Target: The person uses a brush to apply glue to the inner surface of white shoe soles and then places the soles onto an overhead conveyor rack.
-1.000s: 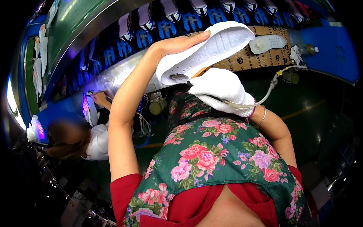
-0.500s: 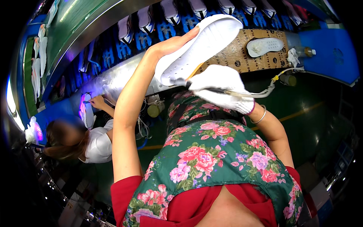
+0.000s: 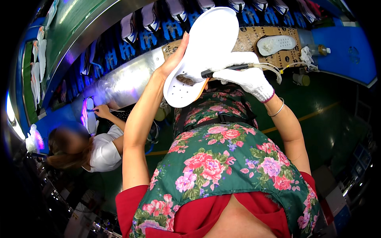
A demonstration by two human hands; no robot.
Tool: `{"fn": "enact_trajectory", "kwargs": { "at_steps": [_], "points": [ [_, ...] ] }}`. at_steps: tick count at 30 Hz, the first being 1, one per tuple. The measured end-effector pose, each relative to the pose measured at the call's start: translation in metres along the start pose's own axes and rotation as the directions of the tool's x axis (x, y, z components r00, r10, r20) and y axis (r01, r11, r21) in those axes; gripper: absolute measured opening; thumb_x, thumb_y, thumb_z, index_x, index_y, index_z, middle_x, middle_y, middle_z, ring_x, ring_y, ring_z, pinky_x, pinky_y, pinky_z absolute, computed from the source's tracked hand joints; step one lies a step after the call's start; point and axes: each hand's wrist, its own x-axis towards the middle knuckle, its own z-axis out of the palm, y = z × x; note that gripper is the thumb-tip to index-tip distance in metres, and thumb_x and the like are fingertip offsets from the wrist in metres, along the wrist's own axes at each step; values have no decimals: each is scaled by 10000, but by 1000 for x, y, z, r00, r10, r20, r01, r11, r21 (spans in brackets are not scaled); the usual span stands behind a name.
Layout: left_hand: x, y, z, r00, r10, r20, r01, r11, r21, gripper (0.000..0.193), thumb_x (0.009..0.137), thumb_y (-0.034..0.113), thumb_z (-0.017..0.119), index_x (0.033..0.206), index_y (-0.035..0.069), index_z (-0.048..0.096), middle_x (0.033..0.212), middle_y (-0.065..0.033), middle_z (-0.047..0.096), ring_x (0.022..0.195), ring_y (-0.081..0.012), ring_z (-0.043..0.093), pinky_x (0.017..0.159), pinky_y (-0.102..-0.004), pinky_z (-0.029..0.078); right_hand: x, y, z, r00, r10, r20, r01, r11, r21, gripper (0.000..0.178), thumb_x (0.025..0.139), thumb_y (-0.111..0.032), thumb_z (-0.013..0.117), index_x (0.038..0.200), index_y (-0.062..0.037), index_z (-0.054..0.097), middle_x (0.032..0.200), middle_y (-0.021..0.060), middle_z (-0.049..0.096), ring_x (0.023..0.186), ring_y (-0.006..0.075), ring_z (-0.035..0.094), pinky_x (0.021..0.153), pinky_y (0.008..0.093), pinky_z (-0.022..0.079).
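My bare left hand [image 3: 173,59] is closed on the left edge of a white shoe sole [image 3: 214,33], which is held up at a slant with its holed end toward me. In a white knit glove, my right hand [image 3: 250,80] grips a brush [image 3: 230,68] with a black handle and a pale hose running from its back. The brush's dark bristles [image 3: 185,79] lie against the inner face of the sole, among the small holes. Part of the sole's right edge is hidden behind the glove.
A second white sole [image 3: 276,45] lies on brown cardboard [image 3: 291,31] at the right, near a crumpled white cloth [image 3: 306,57] and a clear bottle [image 3: 318,50]. Shoe uppers [image 3: 152,18] line the back. At left a co-worker [image 3: 105,148] brushes another sole [image 3: 90,115].
The sole has turned more upright, its far end swinging left and its near end lower. My gloved hand has shifted right and up, and the bristles have moved from the near edge onto the inner face.
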Motion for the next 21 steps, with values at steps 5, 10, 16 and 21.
{"fn": "enact_trajectory", "kwargs": {
  "at_steps": [5,10,16,21],
  "points": [
    [-4,-5,-6,995,-103,13,103,995,10,839,954,712,308,1513,89,343,1409,-188,503,1216,-262,580,968,-418,530,-4,-8,-5,999,24,-45,-28,995,-96,189,830,-89,762,995,2,752,815,69,730,631,84,632,515,201,480],
    [-21,-21,-19,940,-156,305,270,884,-381,877,895,786,299,1428,105,443,932,-259,661,681,-392,694,549,-514,593,3,-3,-35,918,-382,-109,303,850,-431,195,815,-48,767,1006,-10,759,944,76,741,722,100,670,635,220,543],
    [-21,-25,-11,918,-135,373,310,831,-461,968,833,867,244,1383,104,471,904,-301,638,680,-471,665,585,-525,566,-15,-25,-10,904,-364,-225,302,915,-269,172,801,21,737,970,54,722,1042,141,719,859,156,688,738,252,562],
    [-25,-20,6,932,48,360,182,795,-578,1007,823,879,241,1367,62,469,931,-299,637,715,-473,665,605,-515,569,-10,-31,4,747,-662,-51,517,628,-582,154,756,-10,777,907,-6,750,964,128,746,826,213,709,735,303,550]
  ]
}}
